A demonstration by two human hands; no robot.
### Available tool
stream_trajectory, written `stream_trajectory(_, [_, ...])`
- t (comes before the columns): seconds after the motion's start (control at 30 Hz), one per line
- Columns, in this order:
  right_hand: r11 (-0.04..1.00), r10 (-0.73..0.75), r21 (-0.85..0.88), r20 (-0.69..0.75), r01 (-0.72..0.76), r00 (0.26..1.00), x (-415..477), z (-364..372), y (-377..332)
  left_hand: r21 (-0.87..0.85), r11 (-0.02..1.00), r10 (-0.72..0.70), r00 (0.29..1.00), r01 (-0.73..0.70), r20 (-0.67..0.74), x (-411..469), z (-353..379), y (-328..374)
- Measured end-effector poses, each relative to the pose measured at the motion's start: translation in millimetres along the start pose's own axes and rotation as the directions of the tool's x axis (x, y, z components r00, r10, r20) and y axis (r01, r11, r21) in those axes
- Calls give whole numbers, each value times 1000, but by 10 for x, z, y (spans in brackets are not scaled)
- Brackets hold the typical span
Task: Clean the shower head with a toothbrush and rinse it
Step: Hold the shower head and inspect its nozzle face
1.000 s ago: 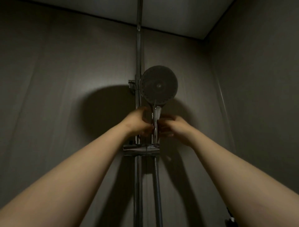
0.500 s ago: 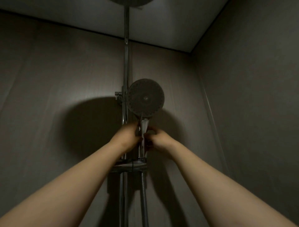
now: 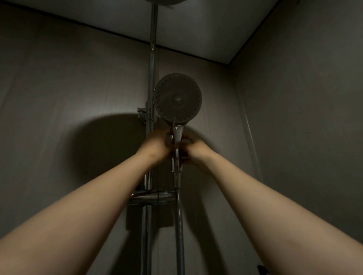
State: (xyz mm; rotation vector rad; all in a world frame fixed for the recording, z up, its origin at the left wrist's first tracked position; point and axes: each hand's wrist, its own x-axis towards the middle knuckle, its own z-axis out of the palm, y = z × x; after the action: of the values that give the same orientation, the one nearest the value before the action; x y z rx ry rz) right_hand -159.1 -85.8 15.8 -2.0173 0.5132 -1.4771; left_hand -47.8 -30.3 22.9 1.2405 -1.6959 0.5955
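Observation:
The round dark shower head (image 3: 177,98) faces me, high on the wall beside the chrome riser pipe (image 3: 152,68). Its chrome handle (image 3: 177,149) points down, and the metal hose (image 3: 179,225) hangs from its lower end. My left hand (image 3: 157,147) grips the handle from the left, fingers curled at it. From the right, my right hand (image 3: 196,153) holds the same handle with curled fingers. Both arms reach up. No toothbrush is in view.
A chrome shelf-like bracket (image 3: 151,198) crosses the pipe below the handle. A small wall clamp (image 3: 141,112) sits left of the head. The edge of an overhead shower (image 3: 163,1) shows at the top. Grey walls meet in a corner at right.
Both hands stay on the handle. The shower head has risen: its lower end now sits well above the bracket, and the head is higher than the clamp.

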Motion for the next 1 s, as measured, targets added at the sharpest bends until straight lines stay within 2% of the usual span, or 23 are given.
stream_trajectory(0.3, [999, -8, 47, -30, 9, 1000, -247, -151, 172, -168, 986, 26, 997, -15, 67, -134, 192, 39])
stream_trajectory(0.43, [993, 69, 104, -76, -61, 995, -474, -151, 267, -179, 984, -1, 997, 16, 80, -318, 319, 49])
stream_trajectory(0.57, [989, 140, 65, -76, -136, 987, -766, -154, 353, -254, 967, 11, 995, 14, 94, -566, 425, 33])
stream_trajectory(0.77, [978, 200, 88, -123, -190, 972, -1328, -61, 481, -419, 905, 15, 981, 69, 193, -1020, 546, 21])
stream_trajectory(1.0, [947, 321, 95, -207, -307, 924, -2138, 85, 784, -587, 783, 8, 939, 207, 343, -1800, 736, 103])
